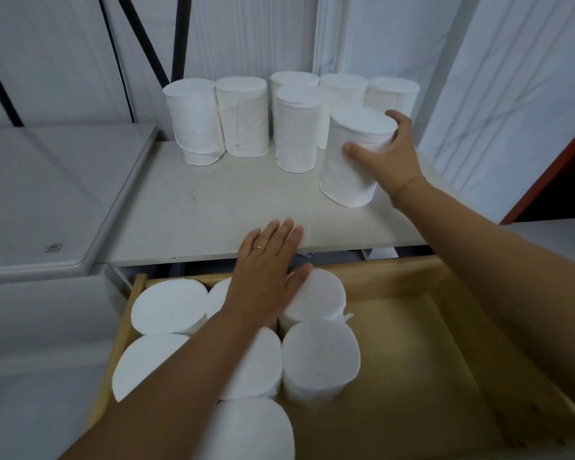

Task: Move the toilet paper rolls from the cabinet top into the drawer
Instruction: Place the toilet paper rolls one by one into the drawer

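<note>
Right hand (384, 157) wrapped round a roll (354, 154) on the cabinet top (213, 207): thumb across the near side, fingers behind the rim, palm against the right flank. Roll tilted, top leaning right into the palm, base near the top's right part; whether lifted clear or touching, cannot tell. Six more rolls (243, 117) upright behind it along the wall, one just beside the held roll, to its left.

Left hand (266, 277) flat and spread, gripping nothing, fingers reaching over the cabinet top's front edge, palm above the drawer's back row. Thumb touching the top of the back-right roll (316, 297) there. Gold ring (259, 248) on one finger.

Drawer (412, 343) pulled out below, wooden, with rolls standing on end packed in its left half; right half bare board. Held roll well apart from the drawer, up and behind its right side.
</note>
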### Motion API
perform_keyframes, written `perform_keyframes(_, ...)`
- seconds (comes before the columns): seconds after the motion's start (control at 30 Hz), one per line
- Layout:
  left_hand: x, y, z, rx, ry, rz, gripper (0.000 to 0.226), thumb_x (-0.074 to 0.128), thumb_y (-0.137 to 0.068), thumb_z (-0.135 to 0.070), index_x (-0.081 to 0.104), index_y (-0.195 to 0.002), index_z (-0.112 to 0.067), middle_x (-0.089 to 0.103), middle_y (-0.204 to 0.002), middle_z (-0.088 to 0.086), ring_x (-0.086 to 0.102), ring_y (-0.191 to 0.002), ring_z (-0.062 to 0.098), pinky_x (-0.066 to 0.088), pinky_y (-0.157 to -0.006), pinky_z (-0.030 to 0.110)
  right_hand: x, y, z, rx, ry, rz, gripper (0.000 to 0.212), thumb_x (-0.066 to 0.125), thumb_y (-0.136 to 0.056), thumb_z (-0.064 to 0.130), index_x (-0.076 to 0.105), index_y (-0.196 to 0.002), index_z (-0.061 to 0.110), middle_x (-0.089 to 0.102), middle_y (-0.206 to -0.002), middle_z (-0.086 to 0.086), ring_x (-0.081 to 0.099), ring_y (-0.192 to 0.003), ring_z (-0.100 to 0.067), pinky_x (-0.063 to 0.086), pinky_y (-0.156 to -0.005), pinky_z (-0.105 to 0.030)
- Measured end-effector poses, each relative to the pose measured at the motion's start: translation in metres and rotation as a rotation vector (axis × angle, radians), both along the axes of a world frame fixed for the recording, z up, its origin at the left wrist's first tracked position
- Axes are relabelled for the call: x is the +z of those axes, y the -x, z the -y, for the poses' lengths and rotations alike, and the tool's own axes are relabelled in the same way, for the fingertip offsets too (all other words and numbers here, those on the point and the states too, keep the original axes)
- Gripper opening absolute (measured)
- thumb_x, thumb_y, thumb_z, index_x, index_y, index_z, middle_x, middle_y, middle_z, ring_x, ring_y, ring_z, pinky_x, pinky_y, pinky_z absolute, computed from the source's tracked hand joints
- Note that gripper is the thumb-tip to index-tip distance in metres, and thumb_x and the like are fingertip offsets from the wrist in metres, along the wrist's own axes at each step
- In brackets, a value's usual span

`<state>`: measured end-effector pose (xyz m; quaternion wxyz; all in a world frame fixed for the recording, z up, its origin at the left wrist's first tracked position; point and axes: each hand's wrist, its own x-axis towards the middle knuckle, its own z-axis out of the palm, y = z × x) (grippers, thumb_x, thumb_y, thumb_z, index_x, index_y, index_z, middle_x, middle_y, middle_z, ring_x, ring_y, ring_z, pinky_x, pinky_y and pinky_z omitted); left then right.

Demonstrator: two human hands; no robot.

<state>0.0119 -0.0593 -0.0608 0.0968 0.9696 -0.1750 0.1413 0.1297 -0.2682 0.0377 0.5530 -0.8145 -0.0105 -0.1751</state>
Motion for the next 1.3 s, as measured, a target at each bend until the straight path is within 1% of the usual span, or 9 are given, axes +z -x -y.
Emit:
perform_keyframes(0.17,-0.002,-0.001,0.001,0.014,-0.033,0.007,0.068,0.013,-0.09,-0.057,0.025,-0.146,-0.021,0.025,-0.155,0.0,0.018,-0.143,0.019,0.003,-0.114,0.034,0.006,0.066,0.047,0.292,-0.008,-0.106,0.078,0.084,-0.066,0.027,0.044,-0.132,0.021,0.058,-0.127,0.002,0.057,-0.115,-0.014,0.05,-0.099,-0.037)
perform_keyframes(0.33,-0.008,0.005,0.005,0.03,-0.057,-0.047,0.078,-0.008,-0.081,-0.069,-0.008,-0.147,-0.028,-0.02,-0.152,-0.008,-0.03,-0.137,0.01,-0.022,-0.11,0.034,0.007,0.131,0.101,0.619,-0.042,-0.262,0.073,0.084,-0.061,0.029,0.053,-0.126,0.032,0.062,-0.127,0.002,0.06,-0.117,-0.016,0.054,-0.089,-0.028)
perform_keyframes(0.4,-0.008,0.016,0.011,-0.031,-0.023,-0.105,0.08,-0.011,-0.078,-0.073,-0.013,-0.145,-0.029,-0.025,-0.15,-0.01,-0.036,-0.134,0.008,-0.025,-0.109,0.033,-0.011,0.142,0.112,0.626,-0.032,-0.335,0.075,0.085,-0.059,0.024,0.052,-0.127,0.031,0.062,-0.126,0.003,0.059,-0.117,-0.015,0.053,-0.09,-0.028)
perform_keyframes(0.6,-0.009,0.053,0.019,-0.156,-0.052,-0.238,0.081,-0.009,-0.08,-0.073,-0.008,-0.147,-0.028,-0.025,-0.154,-0.008,-0.032,-0.136,0.005,-0.016,-0.114,0.035,-0.086,0.148,0.109,0.625,-0.022,-0.525,0.073,0.078,-0.067,-0.007,0.052,-0.123,0.03,0.066,-0.117,0.011,0.059,-0.115,-0.009,0.053,-0.09,-0.025)
perform_keyframes(0.67,-0.008,0.055,0.017,-0.159,-0.066,-0.293,0.081,-0.005,-0.08,-0.072,-0.009,-0.148,-0.028,-0.02,-0.155,-0.01,-0.026,-0.139,0.004,-0.011,-0.116,0.034,-0.1,0.145,0.108,0.605,0.02,-0.552,0.073,0.079,-0.067,-0.003,0.05,-0.123,0.033,0.063,-0.12,0.01,0.056,-0.116,-0.013,0.052,-0.094,-0.027)
perform_keyframes(0.8,-0.011,0.057,0.016,-0.16,-0.089,-0.308,0.079,0.0,-0.082,-0.071,-0.011,-0.148,-0.028,-0.018,-0.156,-0.011,-0.021,-0.14,0.004,-0.008,-0.117,0.034,-0.106,0.141,0.113,0.636,0.123,-0.607,0.079,0.085,-0.063,0.018,0.042,-0.125,0.041,0.055,-0.124,0.013,0.05,-0.118,-0.011,0.052,-0.081,-0.013)
perform_keyframes(0.93,-0.012,0.057,0.015,-0.172,-0.095,-0.283,0.081,-0.004,-0.08,-0.072,-0.011,-0.148,-0.027,-0.017,-0.156,-0.011,-0.022,-0.139,0.003,-0.01,-0.116,0.032,-0.107,0.142,0.115,0.668,-0.055,-0.736,0.077,0.08,-0.072,0.03,0.039,-0.136,0.036,0.052,-0.13,0.002,0.052,-0.12,-0.019,0.055,-0.087,-0.026)
perform_keyframes(1.03,-0.012,0.057,0.016,-0.176,-0.111,-0.27,0.08,-0.002,-0.082,-0.07,-0.009,-0.148,-0.026,-0.016,-0.156,-0.009,-0.021,-0.14,0.004,-0.009,-0.116,0.032,-0.104,0.14,0.108,0.595,-0.134,-0.806,0.054,0.069,-0.079,0.04,0.051,-0.129,0.032,0.062,-0.127,-0.001,0.06,-0.115,-0.021,0.055,-0.091,-0.032)
perform_keyframes(1.3,-0.013,0.057,0.015,-0.181,-0.126,-0.264,0.081,-0.006,-0.08,-0.069,-0.009,-0.148,-0.025,-0.015,-0.157,-0.006,-0.019,-0.141,0.006,-0.01,-0.116,0.032,-0.088,0.173,0.104,0.755,-0.168,-1.137,0.044,0.063,-0.086,0.025,0.052,-0.129,0.021,0.063,-0.123,-0.007,0.06,-0.114,-0.024,0.055,-0.087,-0.028)
